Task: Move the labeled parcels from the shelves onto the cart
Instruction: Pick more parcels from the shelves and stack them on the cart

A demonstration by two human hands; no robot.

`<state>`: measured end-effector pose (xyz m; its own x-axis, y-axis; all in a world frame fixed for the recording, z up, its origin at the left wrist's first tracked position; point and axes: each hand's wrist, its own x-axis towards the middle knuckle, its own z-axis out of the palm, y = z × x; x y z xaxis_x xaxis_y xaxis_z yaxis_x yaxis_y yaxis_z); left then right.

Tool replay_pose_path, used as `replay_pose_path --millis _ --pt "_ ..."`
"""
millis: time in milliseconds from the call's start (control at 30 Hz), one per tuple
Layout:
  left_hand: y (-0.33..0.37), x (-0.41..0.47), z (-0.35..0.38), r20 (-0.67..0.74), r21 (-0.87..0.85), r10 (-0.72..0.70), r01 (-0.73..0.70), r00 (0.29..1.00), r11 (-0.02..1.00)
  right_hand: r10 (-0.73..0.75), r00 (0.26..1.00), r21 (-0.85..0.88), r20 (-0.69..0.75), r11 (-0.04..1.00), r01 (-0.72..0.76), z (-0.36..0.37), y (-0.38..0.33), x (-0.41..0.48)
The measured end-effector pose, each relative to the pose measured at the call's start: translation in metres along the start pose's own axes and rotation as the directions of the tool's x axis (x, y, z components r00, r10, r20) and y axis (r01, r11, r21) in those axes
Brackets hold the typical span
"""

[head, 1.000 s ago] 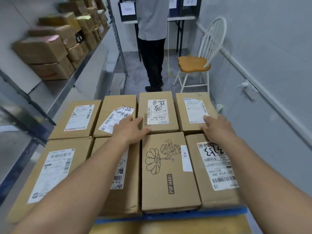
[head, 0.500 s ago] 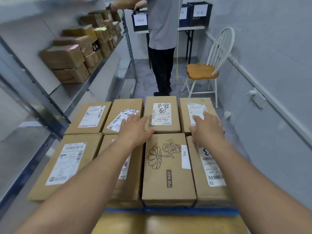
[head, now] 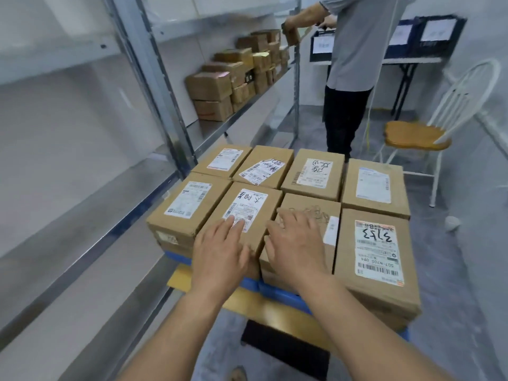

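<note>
Parcels (head: 371,185) sit packed in two rows on the cart (head: 286,296), your left hand (head: 220,257) and right hand (head: 297,248) flat on top, each grip apart, so a careless shove could slide the near boxes off.

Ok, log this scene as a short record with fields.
cart: blue-decked cart, eight brown cardboard parcels on top, two rows of four
left hand: flat on the near-row parcel with handwritten white label
right hand: flat on the neighbouring parcel with a printed drawing
shelf: grey metal shelf holding brown cardboard boxes
background: person in grey shirt; white chair with wooden seat
</note>
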<state>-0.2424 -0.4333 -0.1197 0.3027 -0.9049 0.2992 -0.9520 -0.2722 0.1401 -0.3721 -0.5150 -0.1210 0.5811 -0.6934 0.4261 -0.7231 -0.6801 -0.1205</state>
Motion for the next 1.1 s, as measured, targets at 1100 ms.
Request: replay_pose_path --millis 1100 --pt "-0.281 -0.405 -0.205 -0.376 0.053 -0.781 0.853 0.499 0.520 -0.681 0.729 0.362 -0.068 0.664 0.654 -0.055 -0.494 -0.135"
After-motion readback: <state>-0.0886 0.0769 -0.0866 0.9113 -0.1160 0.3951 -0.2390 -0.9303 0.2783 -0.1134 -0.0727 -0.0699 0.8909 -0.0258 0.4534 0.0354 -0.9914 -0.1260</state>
